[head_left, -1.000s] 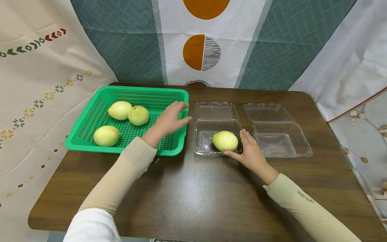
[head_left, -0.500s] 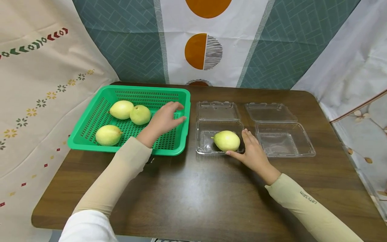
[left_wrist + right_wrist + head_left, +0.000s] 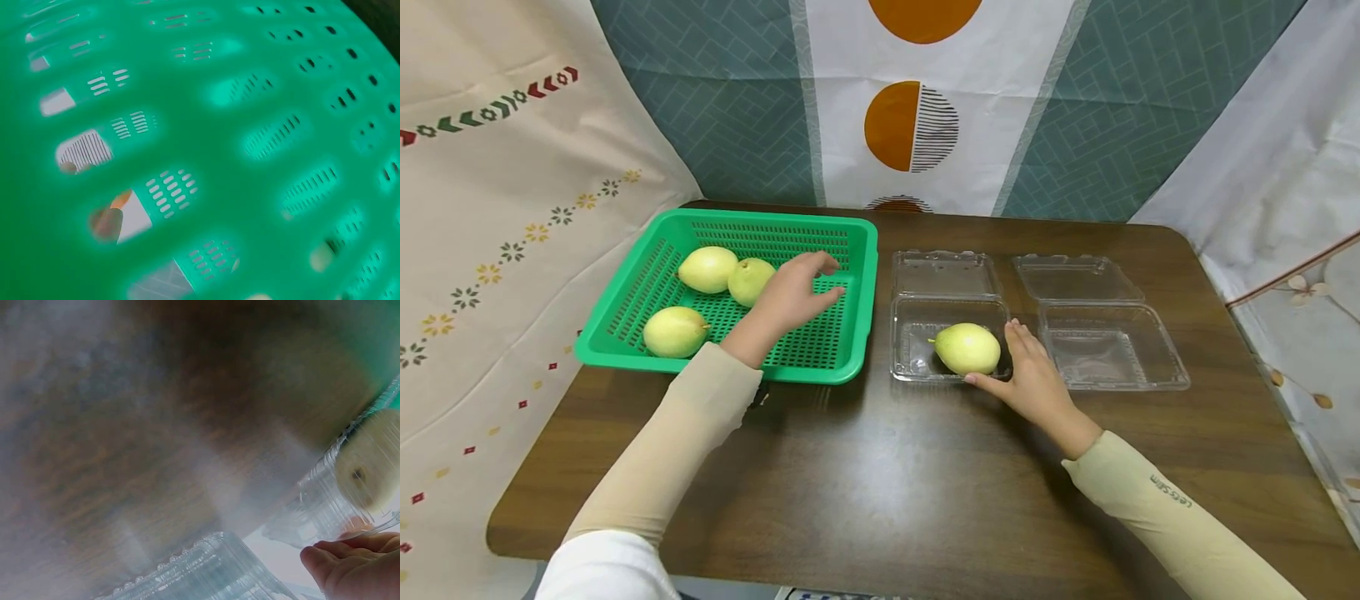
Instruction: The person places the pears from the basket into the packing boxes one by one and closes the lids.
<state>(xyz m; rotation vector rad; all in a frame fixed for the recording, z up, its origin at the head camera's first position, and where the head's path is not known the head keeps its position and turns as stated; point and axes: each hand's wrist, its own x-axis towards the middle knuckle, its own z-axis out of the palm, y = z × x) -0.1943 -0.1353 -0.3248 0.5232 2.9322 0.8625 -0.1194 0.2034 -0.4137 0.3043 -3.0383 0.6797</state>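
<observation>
Nearest, on the tabletop [image 3: 880,508], your right hand [image 3: 1034,379] has its fingers outstretched, not clenched, at the right side of a clear container [image 3: 912,337] with a pear [image 3: 967,348] inside. A second container [image 3: 1093,354] lies open beside it. Your left hand [image 3: 790,293] hovers over the green basket [image 3: 805,374], fingers loose, grasping nothing; three more pears [image 3: 675,332] lie there. Patterned cloth [image 3: 730,108] hangs behind.

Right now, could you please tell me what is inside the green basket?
Three fruits show in the basket; the left hand and wrist cover part of its floor, which cannot be seen.
</observation>
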